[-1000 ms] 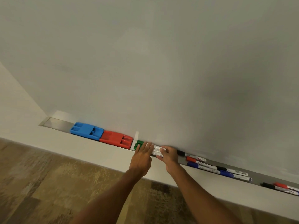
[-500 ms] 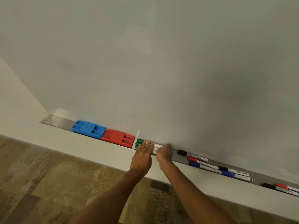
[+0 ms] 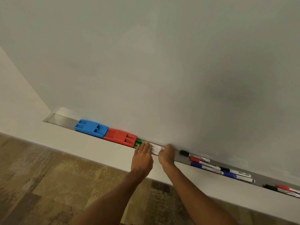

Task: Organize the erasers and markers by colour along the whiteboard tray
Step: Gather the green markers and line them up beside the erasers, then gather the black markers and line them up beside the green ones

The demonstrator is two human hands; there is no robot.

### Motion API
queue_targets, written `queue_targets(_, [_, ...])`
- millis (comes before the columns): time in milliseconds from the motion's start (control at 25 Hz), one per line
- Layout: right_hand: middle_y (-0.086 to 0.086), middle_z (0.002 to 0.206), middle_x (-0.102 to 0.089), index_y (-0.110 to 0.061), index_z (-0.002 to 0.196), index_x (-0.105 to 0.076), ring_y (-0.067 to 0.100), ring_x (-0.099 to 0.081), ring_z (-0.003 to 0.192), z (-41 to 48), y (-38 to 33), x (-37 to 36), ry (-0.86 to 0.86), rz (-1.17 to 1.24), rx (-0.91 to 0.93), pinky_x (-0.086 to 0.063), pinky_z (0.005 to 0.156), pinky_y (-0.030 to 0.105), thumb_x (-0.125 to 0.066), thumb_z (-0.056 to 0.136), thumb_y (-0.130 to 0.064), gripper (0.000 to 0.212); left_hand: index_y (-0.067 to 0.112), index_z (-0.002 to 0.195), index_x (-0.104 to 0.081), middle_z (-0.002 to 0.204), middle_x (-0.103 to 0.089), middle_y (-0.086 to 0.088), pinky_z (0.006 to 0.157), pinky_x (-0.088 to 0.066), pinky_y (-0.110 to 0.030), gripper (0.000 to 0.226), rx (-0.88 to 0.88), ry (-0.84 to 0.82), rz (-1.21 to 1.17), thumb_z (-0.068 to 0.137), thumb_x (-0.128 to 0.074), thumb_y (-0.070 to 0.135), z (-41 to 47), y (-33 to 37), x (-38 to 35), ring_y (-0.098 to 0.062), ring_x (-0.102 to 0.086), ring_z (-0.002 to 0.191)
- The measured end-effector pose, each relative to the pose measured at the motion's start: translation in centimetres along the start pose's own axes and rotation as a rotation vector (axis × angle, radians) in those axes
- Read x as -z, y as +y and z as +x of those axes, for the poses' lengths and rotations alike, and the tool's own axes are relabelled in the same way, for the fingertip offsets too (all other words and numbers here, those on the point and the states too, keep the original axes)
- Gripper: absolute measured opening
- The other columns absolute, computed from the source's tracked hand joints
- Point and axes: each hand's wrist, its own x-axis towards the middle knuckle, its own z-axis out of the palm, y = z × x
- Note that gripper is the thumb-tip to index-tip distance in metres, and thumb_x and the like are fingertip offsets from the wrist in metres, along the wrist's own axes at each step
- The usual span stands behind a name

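Note:
A blue eraser (image 3: 90, 128) and a red eraser (image 3: 120, 137) lie end to end at the left of the metal whiteboard tray (image 3: 61, 119). Green-capped markers (image 3: 139, 142) lie right against the red eraser. My left hand (image 3: 142, 157) rests flat on their white barrels, fingers together. My right hand (image 3: 167, 155) is curled at the barrels' right end, its fingertips hidden. To the right lie a black marker (image 3: 193, 155), a red marker (image 3: 198, 159) and a blue marker (image 3: 205, 166).
Further right on the tray lie another black marker (image 3: 234, 171), a blue one (image 3: 237, 177), then a black (image 3: 270, 187) and red (image 3: 286, 188) pair at the frame edge. The whiteboard (image 3: 162, 70) rises behind. A white ledge (image 3: 97, 146) fronts the tray, with patterned carpet (image 3: 48, 184) below.
Both hands have pushed the green markers left along the tray; the gap to the red eraser has closed and the caps now touch it.

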Motion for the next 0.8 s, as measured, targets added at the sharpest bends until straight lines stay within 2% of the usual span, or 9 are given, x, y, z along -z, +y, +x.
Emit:
queue_targets(240, [0.021,0.128,-0.056,0.002,0.117,-0.052,0.036,-0.057,0.118,-0.2,0.1,0.4,-0.003,-0.008,0.043,-0.055,0.093,0.040,-0.054,0.094,-0.009,0.025,0.011,0.152,-0.019,0.161,-0.016,-0.007,0.120,-0.003,-0.035,0.057,0.009,-0.001,-0.043,0.100,-0.040,0.023,-0.2,0.0,0.3,-0.021,-0.009,0.150])
queue_targets(440, [0.020,0.118,-0.058,-0.001,0.107,-0.054,0.031,-0.058,0.114,-0.9,1.2,1.5,0.085,0.008,0.185,-0.058,0.088,0.039,-0.055,0.093,-0.010,0.016,0.012,0.152,-0.019,0.161,-0.016,-0.007,0.123,-0.005,-0.038,0.060,-0.016,-0.009,-0.041,0.098,-0.042,0.026,-0.2,0.2,0.6,-0.020,-0.009,0.150])
queue_targets(800, [0.011,0.106,-0.065,-0.008,0.105,-0.060,0.023,-0.060,0.100,-0.8,7.3,6.4,0.207,-0.249,0.400,-0.053,0.090,0.033,-0.055,0.093,-0.017,0.016,0.015,0.153,-0.012,0.163,-0.003,-0.006,0.117,0.011,-0.039,0.061,-0.122,-0.062,0.025,0.100,-0.037,0.033,-0.7,4.8,0.1,-0.022,0.003,0.150])
